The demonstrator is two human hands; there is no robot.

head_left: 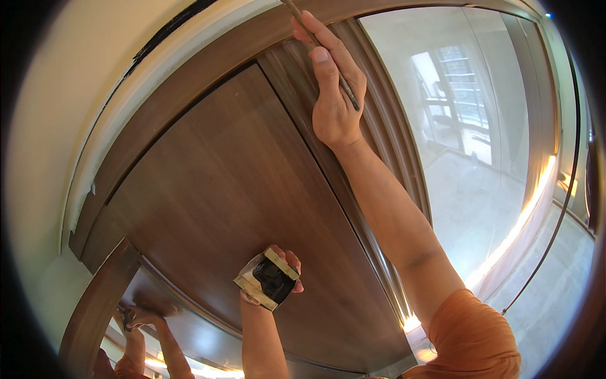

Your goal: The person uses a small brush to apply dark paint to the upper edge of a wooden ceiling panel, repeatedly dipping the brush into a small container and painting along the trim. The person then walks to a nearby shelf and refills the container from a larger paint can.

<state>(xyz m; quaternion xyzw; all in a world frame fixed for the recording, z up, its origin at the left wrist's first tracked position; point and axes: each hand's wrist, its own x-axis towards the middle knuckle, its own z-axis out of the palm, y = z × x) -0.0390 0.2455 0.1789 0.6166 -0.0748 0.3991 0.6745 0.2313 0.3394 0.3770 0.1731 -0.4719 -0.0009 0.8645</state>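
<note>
Left hand (294, 260) wraps a small square tub (282, 261), its open side toward the wearer, seemingly to keep the black contents (270, 280) reachable. Right hand (336, 114), raised before fluted brown trim (386, 107), pinches a slim stick-like tool (349, 93), apparently for fine control; its far tip is out of view.

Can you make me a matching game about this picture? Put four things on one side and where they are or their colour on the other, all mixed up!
1. thin stick
2. small pot
3. sleeve
4. black streak

A. orange
B. in the left hand
C. at the picture's upper left
D. in the right hand

Pairs: 1-D, 2-B, 3-A, 4-C
</note>
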